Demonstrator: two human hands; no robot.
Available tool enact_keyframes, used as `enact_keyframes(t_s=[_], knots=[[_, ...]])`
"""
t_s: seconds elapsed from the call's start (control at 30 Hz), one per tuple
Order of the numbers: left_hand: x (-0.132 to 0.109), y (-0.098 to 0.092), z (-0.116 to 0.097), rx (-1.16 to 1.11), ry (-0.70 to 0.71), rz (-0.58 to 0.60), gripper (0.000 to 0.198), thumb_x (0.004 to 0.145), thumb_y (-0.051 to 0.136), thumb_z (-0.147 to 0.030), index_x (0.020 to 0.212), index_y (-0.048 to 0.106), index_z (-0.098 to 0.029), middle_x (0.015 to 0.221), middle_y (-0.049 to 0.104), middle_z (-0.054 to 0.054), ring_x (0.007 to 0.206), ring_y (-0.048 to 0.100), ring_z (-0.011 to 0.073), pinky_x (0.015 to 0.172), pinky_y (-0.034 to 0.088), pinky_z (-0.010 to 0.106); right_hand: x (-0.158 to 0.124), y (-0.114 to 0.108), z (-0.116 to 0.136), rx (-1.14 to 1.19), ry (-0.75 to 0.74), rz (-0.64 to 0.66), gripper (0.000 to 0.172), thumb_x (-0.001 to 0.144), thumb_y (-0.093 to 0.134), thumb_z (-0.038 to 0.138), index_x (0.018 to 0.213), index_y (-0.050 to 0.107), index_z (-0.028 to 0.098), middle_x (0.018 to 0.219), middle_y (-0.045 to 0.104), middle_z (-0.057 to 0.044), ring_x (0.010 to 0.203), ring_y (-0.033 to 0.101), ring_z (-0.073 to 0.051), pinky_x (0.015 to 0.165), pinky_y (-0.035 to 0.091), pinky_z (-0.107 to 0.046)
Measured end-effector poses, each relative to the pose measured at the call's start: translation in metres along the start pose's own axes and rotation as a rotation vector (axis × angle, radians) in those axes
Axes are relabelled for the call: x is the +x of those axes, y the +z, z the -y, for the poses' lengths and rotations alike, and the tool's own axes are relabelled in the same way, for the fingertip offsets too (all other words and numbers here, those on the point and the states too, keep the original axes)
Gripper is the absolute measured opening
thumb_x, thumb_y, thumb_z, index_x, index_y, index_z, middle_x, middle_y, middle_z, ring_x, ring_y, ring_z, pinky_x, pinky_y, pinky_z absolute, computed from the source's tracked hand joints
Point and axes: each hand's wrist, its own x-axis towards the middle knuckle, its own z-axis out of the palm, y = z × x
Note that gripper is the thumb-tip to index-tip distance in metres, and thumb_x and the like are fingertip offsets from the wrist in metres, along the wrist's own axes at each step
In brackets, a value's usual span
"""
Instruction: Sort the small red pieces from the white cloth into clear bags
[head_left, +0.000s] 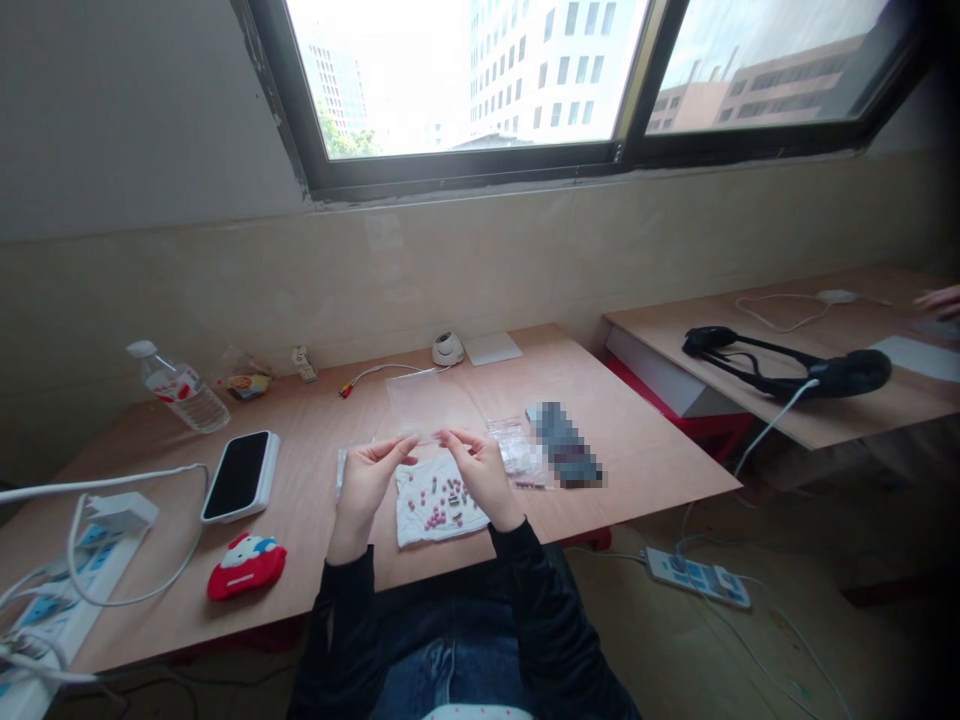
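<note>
My left hand [373, 478] and my right hand [480, 468] are raised over the table, thumbs and fingertips pinched close to each other. Whatever lies between the fingertips is too thin or clear to make out. Below them a white cloth [411, 524] carries several pink beads [435, 518] and some darker, metallic-looking pieces [454, 500]. Clear plastic bags [514, 448] lie just right of my right hand. Beyond the fingertips is a flat transparent sheet or bag [412, 395].
On the left are a water bottle [184, 390], a white-cased phone [241, 476], a red pouch [247, 568] and a power strip [82, 590]. A pixelated dark object [566, 445] lies right. A white dome camera [448, 348] stands behind. Another person's hand [941, 300] shows at far right.
</note>
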Motion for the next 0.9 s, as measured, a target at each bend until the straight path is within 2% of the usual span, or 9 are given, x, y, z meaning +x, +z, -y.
enact_keyframes(t_s=[0.2,0.33,0.47,0.67,0.9], knots=[[0.010,-0.020,0.018,0.040,-0.049,-0.010,0.045,0.065,0.067,-0.053,0.089,0.073,-0.014,0.090,0.072,0.012,0.075,0.065,0.0208,0.046,0.043,0.020,-0.001,0.025,-0.009,-0.046,0.089,-0.070,0.023,0.078,0.058,0.035,0.083,0.073,0.018,0.084,0.073,-0.007,0.082,0.065,-0.020,0.076,0.049,-0.030],[0.017,-0.038,0.034,0.054,-0.024,-0.059,0.044,0.064,0.067,-0.050,0.086,0.071,-0.011,0.085,0.071,0.011,0.065,0.061,0.0176,0.049,0.047,0.024,0.000,0.049,-0.019,-0.114,0.138,-0.031,0.020,0.077,0.060,0.032,0.084,0.072,0.018,0.082,0.073,-0.006,0.078,0.066,-0.019,0.074,0.049,-0.029],[0.023,-0.055,0.047,0.321,-0.001,-0.150,0.033,0.069,0.062,-0.045,0.074,0.070,-0.014,0.072,0.071,0.008,0.066,0.062,0.0194,0.058,0.047,0.025,-0.001,0.070,-0.026,-0.313,0.169,0.055,0.017,0.076,0.061,0.029,0.087,0.070,0.020,0.080,0.073,-0.004,0.077,0.067,-0.018,0.074,0.047,-0.027],[0.019,-0.066,0.049,0.808,-0.151,-0.255,0.027,0.075,0.054,-0.040,0.079,0.069,-0.018,0.085,0.072,0.010,0.083,0.064,0.0263,0.067,0.044,0.030,-0.004,0.091,-0.028,-0.559,0.260,0.187,0.016,0.079,0.056,0.027,0.083,0.071,0.022,0.084,0.073,-0.003,0.084,0.066,-0.018,0.075,0.044,-0.026],[0.023,-0.069,0.062,0.992,-0.308,-0.256,0.032,0.077,0.050,-0.039,0.093,0.068,-0.018,0.099,0.070,0.016,0.094,0.063,0.0340,0.066,0.043,0.035,-0.007,0.109,-0.034,-0.696,0.264,0.249,0.018,0.079,0.054,0.026,0.081,0.072,0.023,0.086,0.073,-0.005,0.089,0.065,-0.022,0.080,0.041,-0.031]])
